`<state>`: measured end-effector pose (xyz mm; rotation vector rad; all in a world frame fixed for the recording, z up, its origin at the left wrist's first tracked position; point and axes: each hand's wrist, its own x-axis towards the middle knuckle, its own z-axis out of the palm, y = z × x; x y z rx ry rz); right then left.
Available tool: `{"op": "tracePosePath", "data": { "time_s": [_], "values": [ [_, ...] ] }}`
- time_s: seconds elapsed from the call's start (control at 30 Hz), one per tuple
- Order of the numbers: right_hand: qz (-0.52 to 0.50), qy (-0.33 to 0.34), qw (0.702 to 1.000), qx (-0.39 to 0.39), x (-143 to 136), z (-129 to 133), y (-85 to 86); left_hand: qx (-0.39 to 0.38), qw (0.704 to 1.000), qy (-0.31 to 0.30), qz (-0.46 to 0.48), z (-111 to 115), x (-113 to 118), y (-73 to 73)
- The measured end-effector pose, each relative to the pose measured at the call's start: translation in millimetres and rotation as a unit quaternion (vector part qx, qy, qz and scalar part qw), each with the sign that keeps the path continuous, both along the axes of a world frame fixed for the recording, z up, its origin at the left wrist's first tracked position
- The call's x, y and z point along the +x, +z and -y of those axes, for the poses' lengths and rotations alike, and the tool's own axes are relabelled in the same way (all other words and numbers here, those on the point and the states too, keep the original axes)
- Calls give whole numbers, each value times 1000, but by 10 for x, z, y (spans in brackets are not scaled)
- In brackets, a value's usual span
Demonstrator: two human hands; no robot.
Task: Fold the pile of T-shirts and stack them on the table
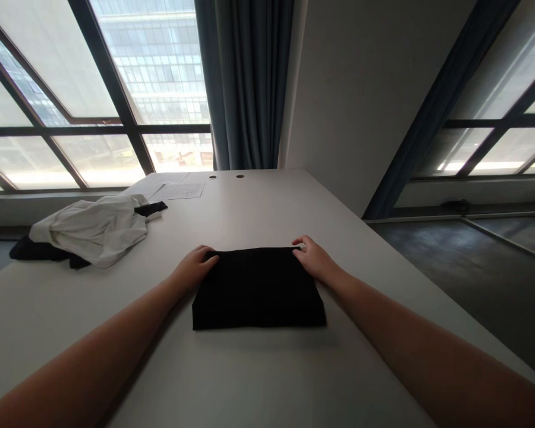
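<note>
A folded black cloth (258, 288), roughly a flat rectangle, lies on the white table in front of me. At its far left corner my left hand (197, 265) grips the edge, thumb on top and fingers curled round the side. My right hand (312, 259) holds the far right corner, its thumb on the cloth and its index finger bent above the far edge. The near edge of the cloth runs straight and untouched. What kind of garment it is, if any, does not show in its folded state.
On the left of the white table (249, 208) lies a crumpled heap of white cloth (93, 229) with black cloth (40, 249) under it. Printed paper sheets (178, 190) are at the far left end. Two round holes pierce the far tabletop. A dark curtain (247, 83) hangs behind.
</note>
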<state>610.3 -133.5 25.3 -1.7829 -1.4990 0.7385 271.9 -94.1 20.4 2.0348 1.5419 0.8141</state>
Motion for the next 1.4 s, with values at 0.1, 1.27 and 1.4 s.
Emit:
{"op": "tracePosePath", "data": {
  "time_s": [0.1, 1.27, 1.4],
  "values": [
    [154, 32, 982, 101, 33, -24, -130, 13, 1000, -12, -25, -37, -55, -125],
    [360, 218, 904, 73, -415, 222, -112, 140, 939, -40, -311, 552, 425, -235],
    [350, 214, 907, 95, -367, 205, -113, 117, 941, -20, -317, 521, 416, -141]
  ]
}}
